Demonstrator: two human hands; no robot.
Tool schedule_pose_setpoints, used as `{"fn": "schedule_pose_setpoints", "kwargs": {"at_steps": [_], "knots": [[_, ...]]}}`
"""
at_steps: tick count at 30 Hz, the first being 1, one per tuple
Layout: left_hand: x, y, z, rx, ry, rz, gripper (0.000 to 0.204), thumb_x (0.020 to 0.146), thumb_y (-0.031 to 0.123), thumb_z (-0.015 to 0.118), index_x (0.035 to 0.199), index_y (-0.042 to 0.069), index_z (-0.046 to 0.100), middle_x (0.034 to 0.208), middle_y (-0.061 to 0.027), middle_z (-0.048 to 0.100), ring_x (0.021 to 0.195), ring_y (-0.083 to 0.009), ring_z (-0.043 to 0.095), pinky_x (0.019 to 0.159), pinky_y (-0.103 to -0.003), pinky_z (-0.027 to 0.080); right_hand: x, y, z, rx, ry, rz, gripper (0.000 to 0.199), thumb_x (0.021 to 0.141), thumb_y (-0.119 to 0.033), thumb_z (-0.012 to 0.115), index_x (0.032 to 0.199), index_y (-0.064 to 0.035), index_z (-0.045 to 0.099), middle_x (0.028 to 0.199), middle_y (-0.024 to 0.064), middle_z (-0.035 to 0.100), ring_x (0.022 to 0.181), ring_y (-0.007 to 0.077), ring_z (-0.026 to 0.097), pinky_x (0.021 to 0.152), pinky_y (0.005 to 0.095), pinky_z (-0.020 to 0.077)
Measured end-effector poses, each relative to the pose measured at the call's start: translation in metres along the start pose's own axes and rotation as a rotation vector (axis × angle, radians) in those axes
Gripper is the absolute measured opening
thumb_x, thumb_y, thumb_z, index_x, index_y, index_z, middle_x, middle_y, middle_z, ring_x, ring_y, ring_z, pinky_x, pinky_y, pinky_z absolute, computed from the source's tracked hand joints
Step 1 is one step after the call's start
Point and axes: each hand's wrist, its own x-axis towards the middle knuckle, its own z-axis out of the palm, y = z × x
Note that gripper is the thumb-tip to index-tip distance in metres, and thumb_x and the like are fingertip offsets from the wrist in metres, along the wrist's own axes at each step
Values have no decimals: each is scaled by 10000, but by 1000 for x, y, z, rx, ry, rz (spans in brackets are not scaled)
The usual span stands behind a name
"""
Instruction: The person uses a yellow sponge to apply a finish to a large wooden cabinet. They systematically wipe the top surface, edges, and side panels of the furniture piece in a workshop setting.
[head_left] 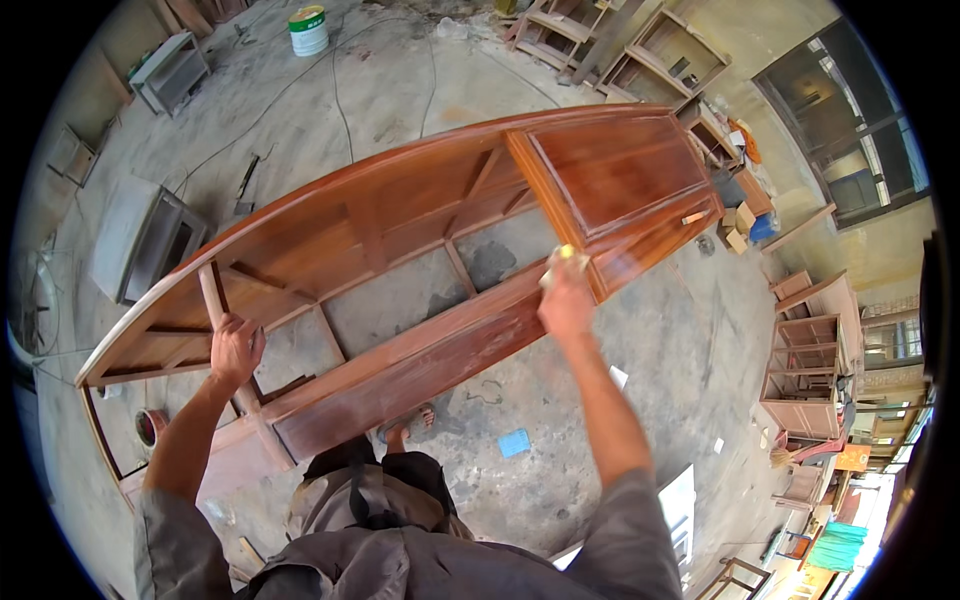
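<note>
A big brown wooden cabinet is seen in the middle of the view, standing on a grey concrete floor. The cabinet is long and shiny. Most of it is an open frame, and the floor can be seen through the gaps. At its right end a closed panel door is fitted, with a small pale handle near its edge.

Behind the cabinet, more unfinished wooden frames are stacked by the wall. Other pale wooden furniture is kept on the right side. A grey metal box is set on the floor to the left. A white bucket with a green lid is placed far back.

The left hand is wrapped tight around a pale upright bar of the frame, near the left end. The right hand is pressed on the front rail by the door's lower corner, with its fingers closed on a small yellowish pad. The pad is held against the wood.

A small blue square is left on the floor below the cabinet, well apart from both hands.
</note>
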Motion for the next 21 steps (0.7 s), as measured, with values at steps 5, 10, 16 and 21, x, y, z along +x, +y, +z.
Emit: {"fn": "schedule_pose_setpoints", "kwargs": {"at_steps": [5, 10, 16, 21], "knots": [[-19, 12, -7, 7, -41, -33, 41, 863, 71, 730, 865, 35, 711, 824, -171, 709, 940, -365, 647, 895, -465, 528, -93, -189, -33, 436, 47, -154, 620, 921, -122, 668, 1492, 78, 533, 1495, 307, 569, 1422, 468, 537, 1202, 538, 424], [-14, -5, -19, 13, 10, -37, 54, 855, 75, 735, 845, 33, 702, 805, -164, 706, 935, -356, 647, 894, -458, 524, -87, -180, -22, 406, 86, -326, 652, 927, -110, 653, 1538, 61, 503, 1527, 286, 543, 1525, 485, 407, 1305, 567, 282], [-9, 6, -4, -15, 5, -15, 53, 855, 76, 736, 851, 30, 709, 791, -167, 701, 906, -367, 650, 886, -463, 520, -109, -97, -10, 322, -113, 64, 603, 1006, -111, 554, 1570, 80, 456, 1607, 397, 393, 1522, 589, 336, 1289, 628, 270], [-10, -3, -3, -27, 20, 0, 57, 851, 73, 742, 865, 30, 709, 796, -174, 691, 903, -375, 646, 876, -471, 521, -146, -153, -26, 340, 78, -281, 597, 971, -96, 584, 1528, 99, 486, 1547, 371, 486, 1518, 574, 371, 1303, 574, 290]]}}
